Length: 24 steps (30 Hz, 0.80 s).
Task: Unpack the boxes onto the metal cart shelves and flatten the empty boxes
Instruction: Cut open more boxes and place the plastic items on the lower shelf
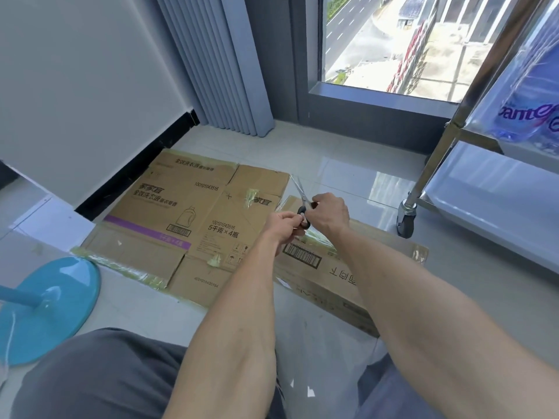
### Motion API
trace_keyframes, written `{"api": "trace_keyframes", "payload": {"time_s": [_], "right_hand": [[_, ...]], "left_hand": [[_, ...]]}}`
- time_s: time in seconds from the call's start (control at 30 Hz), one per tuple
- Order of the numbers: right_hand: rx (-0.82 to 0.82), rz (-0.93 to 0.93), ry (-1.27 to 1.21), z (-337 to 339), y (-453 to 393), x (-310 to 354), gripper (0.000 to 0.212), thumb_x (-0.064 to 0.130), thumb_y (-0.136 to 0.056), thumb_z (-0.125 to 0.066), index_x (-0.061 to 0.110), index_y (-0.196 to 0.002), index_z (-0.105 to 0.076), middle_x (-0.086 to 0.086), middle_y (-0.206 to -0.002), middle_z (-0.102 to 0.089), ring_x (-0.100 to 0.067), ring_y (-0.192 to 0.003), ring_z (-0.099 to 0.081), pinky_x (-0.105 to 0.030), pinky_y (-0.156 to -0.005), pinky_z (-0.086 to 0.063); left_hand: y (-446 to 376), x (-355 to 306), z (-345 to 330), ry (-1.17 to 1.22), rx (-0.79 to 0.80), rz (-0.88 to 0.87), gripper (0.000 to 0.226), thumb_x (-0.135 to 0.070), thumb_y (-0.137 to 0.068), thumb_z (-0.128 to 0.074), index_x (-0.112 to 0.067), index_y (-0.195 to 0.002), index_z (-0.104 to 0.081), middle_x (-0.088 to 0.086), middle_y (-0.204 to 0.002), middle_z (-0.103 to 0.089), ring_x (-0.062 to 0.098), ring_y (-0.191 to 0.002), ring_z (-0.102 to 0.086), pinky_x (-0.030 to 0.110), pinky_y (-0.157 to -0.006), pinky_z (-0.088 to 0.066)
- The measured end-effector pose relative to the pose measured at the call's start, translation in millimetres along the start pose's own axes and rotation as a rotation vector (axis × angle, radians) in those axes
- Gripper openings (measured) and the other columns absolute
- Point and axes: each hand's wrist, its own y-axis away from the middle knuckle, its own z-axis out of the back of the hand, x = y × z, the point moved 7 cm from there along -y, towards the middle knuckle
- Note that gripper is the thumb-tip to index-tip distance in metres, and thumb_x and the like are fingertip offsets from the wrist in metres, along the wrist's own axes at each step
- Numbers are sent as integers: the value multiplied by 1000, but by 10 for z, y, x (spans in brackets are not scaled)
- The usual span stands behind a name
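Head view, the only one there is: both arms reach up the middle of the frame and meet over the cardboard. The right hand (328,214) is curled round the black handles of a pair of scissors (302,204), blades pointing up toward the window. The left hand (282,226) pinches something at the handle end; it looks like a strip of clear tape (317,237) stuck there, though I cannot tell for certain. One flattened box (184,219) lies spread on the tiles at centre left, printed side up, greenish tape along its edges. A second box (338,273) lies under the forearms, running toward the lower right; it looks collapsed too, but whether fully flat is hard to say. At the right edge stands the metal cart (484,189), one caster (406,217) on the floor and a blue wrapped pack (532,110) already on its upper shelf. A round blue base (45,309) sits at lower left.

What worries me from here: the fingers are working right beside the blades, and if the sticky tape lets go suddenly the hands could jerk and nick a fingertip. The tape may also cling to the blades, and scissors left on the floor near the knees could be knelt on
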Motion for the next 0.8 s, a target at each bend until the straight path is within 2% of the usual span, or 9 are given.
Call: {"api": "trace_keyframes", "payload": {"time_s": [0.13,0.23,0.3,0.33,0.5,0.57,0.63,0.67,0.8], "right_hand": [[43,-55,-80,26,-114,-148,28,17,-82,-66,19,-110,-67,-8,-101,-70,-30,-100,-63,-35,-80,-52],[-116,-55,174,212,-157,-336,13,17,-90,-60,18,-103,-58,-10,-104,-64,-31,-100,-60,-35,-78,-42],[-189,-55,372,274,-144,-502,14,14,-91,-57,15,-104,-56,-10,-110,-58,-29,-104,-54,-37,-85,-38],[-188,-68,440,269,-142,-590,21,13,-89,-58,13,-111,-56,-10,-114,-56,-28,-106,-51,-37,-90,-37],[-154,-196,457,217,-194,-1026,40,8,-89,-56,14,-128,-49,-13,-125,-53,-31,-117,-49,-44,-96,-39],[-100,-218,375,127,-227,-1180,33,6,-93,-48,14,-125,-50,-13,-124,-56,-33,-116,-50,-44,-92,-44],[-96,-170,359,31,-263,-1152,30,7,-94,-46,16,-122,-50,-11,-122,-57,-32,-115,-51,-43,-92,-44],[-104,-146,359,-3,-280,-1114,29,8,-94,-47,18,-121,-50,-10,-121,-56,-31,-115,-51,-43,-94,-42],[-139,-104,341,-74,-337,-1088,31,7,-94,-45,22,-122,-48,-8,-120,-52,-28,-115,-45,-45,-100,-32]], "left_hand": [[-73,-65,-85,-92,62,-10,12,-16,-95,-65,-11,-88,-73,5,-81,-73,14,-65,-63,24,-53,-40],[-172,-159,-56,-421,-193,-175,16,-13,-86,-61,-17,-71,-65,4,-75,-67,20,-70,-58,29,-70,-49],[-207,-169,-63,-668,-392,-180,11,-12,-87,-60,-19,-93,-65,2,-95,-67,21,-85,-62,31,-78,-51],[-246,-148,-86,-754,-446,-144,21,-14,-88,-61,-17,-108,-61,5,-108,-62,23,-95,-60,36,-86,-51],[-391,4,13,-992,-472,103,74,-50,-87,-67,-13,-142,-35,22,-136,-47,36,-119,-50,47,-102,-43],[-408,176,194,-927,-456,227,74,-59,-87,-60,-12,-141,-38,20,-131,-52,34,-110,-55,44,-93,-48],[-412,342,308,-818,-452,303,65,-62,-90,-50,-11,-130,-49,11,-116,-61,23,-83,-57,34,-68,-47],[-424,400,318,-808,-455,310,63,-64,-92,-46,-10,-124,-55,8,-109,-64,20,-78,-57,32,-65,-47],[-442,446,305,-903,-462,342,65,-65,-97,-37,-6,-118,-57,6,-103,-67,25,-97,-62,36,-93,-48]]}}
